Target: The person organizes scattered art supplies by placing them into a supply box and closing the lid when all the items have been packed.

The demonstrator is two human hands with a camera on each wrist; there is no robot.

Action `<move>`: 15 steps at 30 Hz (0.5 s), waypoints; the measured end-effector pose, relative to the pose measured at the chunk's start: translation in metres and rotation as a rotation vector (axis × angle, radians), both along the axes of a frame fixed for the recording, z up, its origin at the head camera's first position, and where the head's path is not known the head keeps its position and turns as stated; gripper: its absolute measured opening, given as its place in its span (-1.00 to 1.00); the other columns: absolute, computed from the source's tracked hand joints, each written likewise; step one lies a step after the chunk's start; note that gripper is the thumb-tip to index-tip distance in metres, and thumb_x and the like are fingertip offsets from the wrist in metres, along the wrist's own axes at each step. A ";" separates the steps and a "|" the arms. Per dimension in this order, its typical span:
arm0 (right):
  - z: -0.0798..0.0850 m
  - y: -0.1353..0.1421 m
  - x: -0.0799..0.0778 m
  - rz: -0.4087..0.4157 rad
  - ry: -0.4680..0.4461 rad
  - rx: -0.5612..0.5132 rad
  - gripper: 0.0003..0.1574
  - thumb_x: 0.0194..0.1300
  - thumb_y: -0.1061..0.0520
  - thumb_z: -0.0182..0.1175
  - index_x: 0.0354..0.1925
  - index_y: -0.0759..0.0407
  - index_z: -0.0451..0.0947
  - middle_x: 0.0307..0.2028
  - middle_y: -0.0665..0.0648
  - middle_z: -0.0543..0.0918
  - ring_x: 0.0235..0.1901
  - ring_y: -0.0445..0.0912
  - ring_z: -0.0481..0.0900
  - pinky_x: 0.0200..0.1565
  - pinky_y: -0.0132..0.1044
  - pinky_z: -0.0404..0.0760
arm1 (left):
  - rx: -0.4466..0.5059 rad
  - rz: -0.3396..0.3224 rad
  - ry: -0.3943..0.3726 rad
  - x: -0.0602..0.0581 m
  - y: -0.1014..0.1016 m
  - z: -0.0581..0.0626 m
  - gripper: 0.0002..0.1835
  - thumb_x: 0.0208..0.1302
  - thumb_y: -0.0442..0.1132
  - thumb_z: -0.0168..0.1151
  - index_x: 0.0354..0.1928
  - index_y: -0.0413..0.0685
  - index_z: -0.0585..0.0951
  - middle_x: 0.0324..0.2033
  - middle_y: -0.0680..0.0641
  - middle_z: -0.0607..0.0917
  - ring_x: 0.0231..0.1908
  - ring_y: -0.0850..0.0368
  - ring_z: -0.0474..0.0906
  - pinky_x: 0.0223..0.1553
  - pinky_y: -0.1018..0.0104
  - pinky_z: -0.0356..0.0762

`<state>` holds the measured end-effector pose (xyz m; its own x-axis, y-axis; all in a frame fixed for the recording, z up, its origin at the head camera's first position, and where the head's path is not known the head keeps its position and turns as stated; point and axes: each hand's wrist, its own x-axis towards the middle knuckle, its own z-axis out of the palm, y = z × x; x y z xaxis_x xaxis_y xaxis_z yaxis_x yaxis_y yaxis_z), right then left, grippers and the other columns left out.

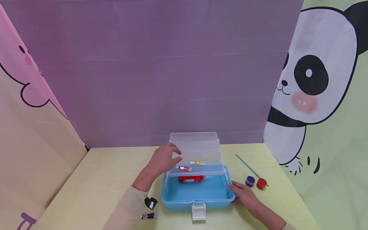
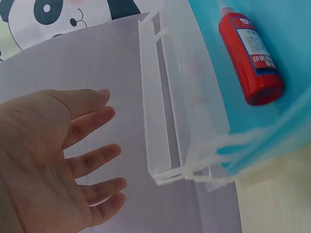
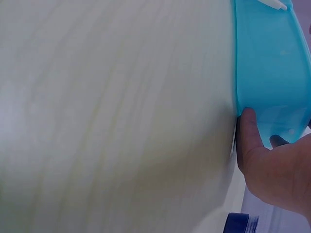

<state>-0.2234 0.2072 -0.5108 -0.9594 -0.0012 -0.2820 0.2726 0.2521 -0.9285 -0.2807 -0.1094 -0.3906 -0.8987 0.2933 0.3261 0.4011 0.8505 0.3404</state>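
Note:
A light-blue storage box (image 1: 198,191) stands with its clear lid and trays (image 1: 195,140) raised at the back. Inside lies a red bottle (image 1: 191,179), also seen in the left wrist view. One tray bears a red-labelled paint tube (image 1: 184,168) and a yellow one (image 1: 198,163). My left hand (image 1: 164,158) hovers beside the left edge of the raised trays, holding nothing, fingers spread and slightly bent. My right hand (image 1: 245,195) holds the box's right side, thumb at the rim and fingers against the outside; the wall partly hides its fingertips.
Right of the box stand a purple-blue paint jar (image 1: 250,181) and a red paint jar (image 1: 261,183). A teal brush (image 1: 248,166) lies behind them. By the left forearm are a dark paint tube (image 1: 149,216) and a small black object (image 1: 150,203). A purple backdrop (image 1: 172,73) rises behind the table.

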 end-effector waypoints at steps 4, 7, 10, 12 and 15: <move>-0.002 -0.001 -0.001 0.012 -0.005 -0.009 -0.11 0.10 -0.25 0.11 0.18 0.35 0.24 0.05 0.36 0.40 -0.19 0.02 0.55 -0.23 -0.16 0.56 | -0.023 0.019 -0.001 0.005 -0.015 -0.001 -0.77 -0.02 -0.04 0.30 -0.27 0.12 0.65 -0.07 0.00 0.50 0.00 0.00 0.36 -0.11 0.05 0.44; -0.003 -0.001 0.000 0.017 -0.009 -0.012 -0.11 0.11 -0.24 0.11 0.19 0.35 0.23 0.06 0.36 0.40 -0.18 0.02 0.54 -0.23 -0.16 0.56 | -0.042 0.031 -0.014 0.010 -0.027 -0.002 -0.80 0.01 -0.06 0.28 -0.29 0.10 0.66 -0.08 0.00 0.51 0.01 -0.01 0.34 -0.07 -0.01 0.39; -0.002 -0.001 0.000 0.005 -0.006 0.000 -0.10 0.11 -0.24 0.11 0.19 0.36 0.22 0.06 0.36 0.39 -0.21 0.00 0.56 -0.24 -0.17 0.56 | -0.059 0.033 -0.015 0.015 -0.039 -0.002 -0.81 0.02 -0.07 0.27 -0.29 0.10 0.66 -0.11 0.01 0.52 0.00 -0.02 0.35 -0.06 -0.02 0.38; 0.000 0.000 0.000 0.000 -0.001 0.009 -0.10 0.11 -0.24 0.11 0.19 0.37 0.22 0.06 0.37 0.39 -0.24 -0.02 0.56 -0.25 -0.17 0.56 | -0.066 0.043 -0.016 0.018 -0.046 -0.001 -0.81 0.02 -0.07 0.28 -0.30 0.10 0.65 -0.13 0.02 0.53 -0.02 -0.02 0.35 -0.07 -0.01 0.38; 0.000 0.001 0.000 -0.003 0.000 0.015 -0.10 0.11 -0.24 0.11 0.19 0.36 0.22 0.06 0.37 0.38 -0.23 -0.02 0.56 -0.25 -0.17 0.56 | -0.070 0.051 -0.015 0.022 -0.054 0.000 -0.82 0.02 -0.08 0.28 -0.30 0.10 0.65 -0.12 0.01 0.52 -0.03 -0.04 0.35 -0.07 -0.02 0.37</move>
